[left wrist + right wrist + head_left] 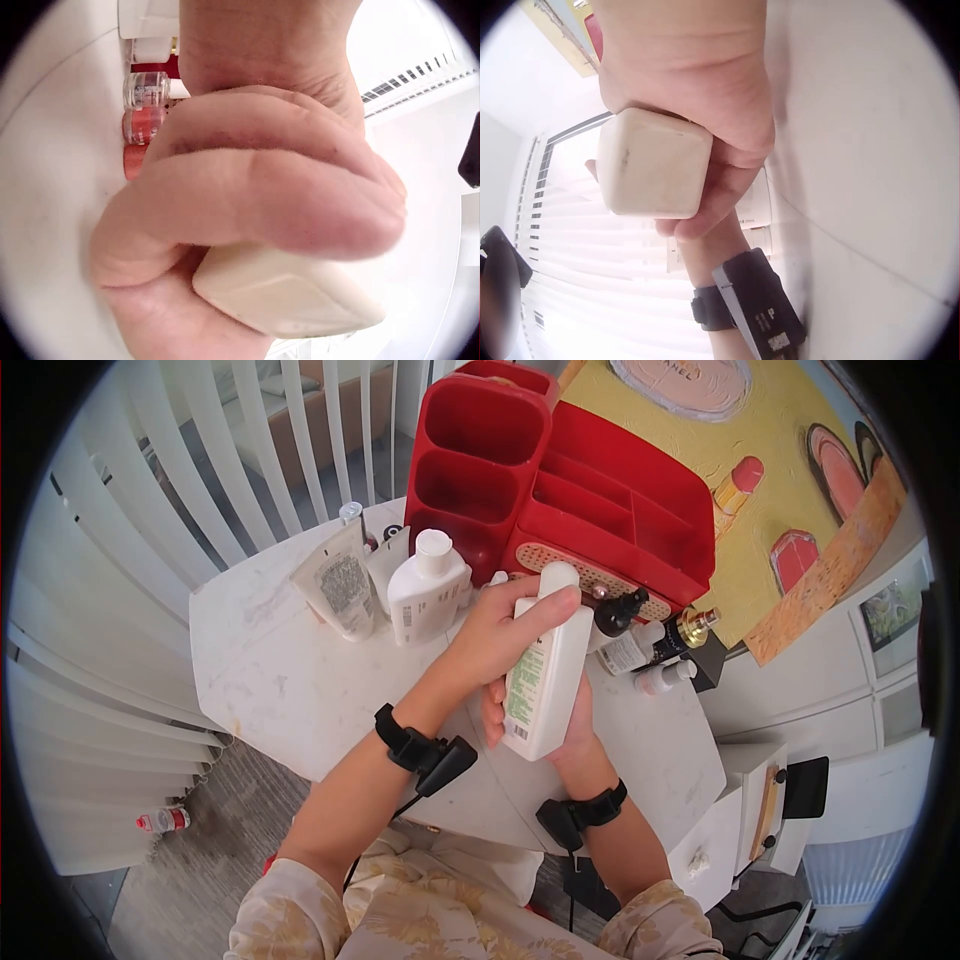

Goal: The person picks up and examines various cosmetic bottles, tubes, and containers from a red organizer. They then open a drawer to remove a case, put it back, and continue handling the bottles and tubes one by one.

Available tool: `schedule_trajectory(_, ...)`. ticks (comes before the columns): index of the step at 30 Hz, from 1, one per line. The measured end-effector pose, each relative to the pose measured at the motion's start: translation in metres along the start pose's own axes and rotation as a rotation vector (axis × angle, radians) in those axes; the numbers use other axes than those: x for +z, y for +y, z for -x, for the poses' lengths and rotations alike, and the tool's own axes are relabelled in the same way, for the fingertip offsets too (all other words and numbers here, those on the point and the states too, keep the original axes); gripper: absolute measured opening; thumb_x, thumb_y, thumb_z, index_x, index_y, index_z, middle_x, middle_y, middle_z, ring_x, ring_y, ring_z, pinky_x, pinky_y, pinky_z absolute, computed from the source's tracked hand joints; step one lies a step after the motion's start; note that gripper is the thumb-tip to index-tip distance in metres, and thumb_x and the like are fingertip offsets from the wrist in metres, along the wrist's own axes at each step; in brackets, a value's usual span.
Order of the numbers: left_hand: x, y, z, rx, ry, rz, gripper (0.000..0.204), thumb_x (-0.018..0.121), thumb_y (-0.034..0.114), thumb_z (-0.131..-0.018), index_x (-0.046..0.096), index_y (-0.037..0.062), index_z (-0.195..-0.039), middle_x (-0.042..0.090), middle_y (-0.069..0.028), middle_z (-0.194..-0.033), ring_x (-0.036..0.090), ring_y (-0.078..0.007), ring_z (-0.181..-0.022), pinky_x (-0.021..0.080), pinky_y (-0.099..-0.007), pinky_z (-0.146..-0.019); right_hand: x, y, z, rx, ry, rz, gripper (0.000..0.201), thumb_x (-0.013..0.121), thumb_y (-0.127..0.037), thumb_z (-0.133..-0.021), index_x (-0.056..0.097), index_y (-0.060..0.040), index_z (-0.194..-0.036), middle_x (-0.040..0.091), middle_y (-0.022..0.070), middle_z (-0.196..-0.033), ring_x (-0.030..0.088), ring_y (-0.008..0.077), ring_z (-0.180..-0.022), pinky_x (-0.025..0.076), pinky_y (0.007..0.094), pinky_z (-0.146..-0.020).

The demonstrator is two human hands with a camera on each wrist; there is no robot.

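Note:
A white squarish bottle (546,685) with green print on its label is held tilted above the table in the head view. My left hand (505,630) grips its upper end, the thumb lying across it just below the rounded white cap (559,576). Lower down, my right hand (574,728) holds the body from behind, its fingertips showing at the left edge. The bottle's flat base (660,163) faces the camera in the right wrist view, with the right hand curled round the side. In the left wrist view, fingers cover most of the bottle.
A red organizer (620,510) with compartments stands at the back of the marble-look table (260,660). Left of the hands are a white bottle (428,595) and an upright tube (340,585). Several small bottles stand at right, including a gold-topped one (690,628). Vertical blinds (110,610) hang left.

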State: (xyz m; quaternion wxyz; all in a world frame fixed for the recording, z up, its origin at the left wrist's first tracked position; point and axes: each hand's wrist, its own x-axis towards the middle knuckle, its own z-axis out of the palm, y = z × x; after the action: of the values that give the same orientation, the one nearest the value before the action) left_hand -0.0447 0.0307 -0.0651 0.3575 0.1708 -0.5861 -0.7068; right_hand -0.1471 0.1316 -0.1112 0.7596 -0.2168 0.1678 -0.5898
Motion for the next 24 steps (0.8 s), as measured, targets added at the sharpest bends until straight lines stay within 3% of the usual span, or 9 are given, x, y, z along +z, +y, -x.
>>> schedule_trajectory(4, 0.001, 0.004, 0.001, 0.023, 0.021, -0.005, 0.053, 0.069, 0.048, -0.094, 0.072, -0.0038, -0.106, 0.073, -0.009, -0.088, 0.068, -0.0132, -0.08, 0.053, -0.0268, -0.075, 0.0, 0.002, 0.0, -0.047, 0.05, 0.015, 0.097, 0.023, -0.079, -0.095, 0.063, 0.0084, -0.108, 0.066, 0.0229, -0.085, 0.067, 0.0385, -0.066, 0.057, 0.0475, -0.061)
schedule_trajectory(7, 0.003, 0.005, 0.003, 0.03, 0.021, 0.01, 0.052, 0.07, 0.047, -0.094, 0.073, -0.004, -0.105, 0.073, -0.0091, -0.088, 0.068, -0.013, -0.08, 0.053, -0.0267, -0.074, -0.003, 0.001, 0.001, -0.043, -0.013, 0.03, 0.097, 0.021, -0.079, -0.096, 0.062, 0.0076, -0.112, 0.066, 0.0226, -0.087, 0.066, 0.0381, -0.068, 0.055, 0.0476, -0.063)
schedule_trajectory(10, 0.003, 0.005, 0.003, 0.052, 0.045, -0.018, 0.052, 0.071, 0.047, -0.094, 0.073, -0.0041, -0.104, 0.074, -0.0093, -0.087, 0.067, -0.0127, -0.08, 0.053, -0.0269, -0.074, 0.01, -0.002, 0.002, -0.012, 0.108, 0.016, 0.08, 0.032, -0.068, -0.096, 0.063, 0.0059, -0.098, 0.063, 0.0226, -0.081, 0.064, 0.0388, -0.067, 0.054, 0.0477, -0.064)
schedule_trajectory(24, 0.001, 0.004, 0.005, 0.072, 0.027, -0.032, 0.054, 0.066, 0.048, -0.097, 0.071, -0.0059, -0.103, 0.072, -0.0092, -0.084, 0.066, -0.0119, -0.077, 0.053, -0.0268, -0.071, 0.003, -0.002, 0.002, -0.016, 0.064, 0.002, 0.086, 0.03, -0.072, -0.096, 0.063, 0.0067, -0.104, 0.064, 0.0239, -0.085, 0.066, 0.0393, -0.07, 0.055, 0.0477, -0.064)
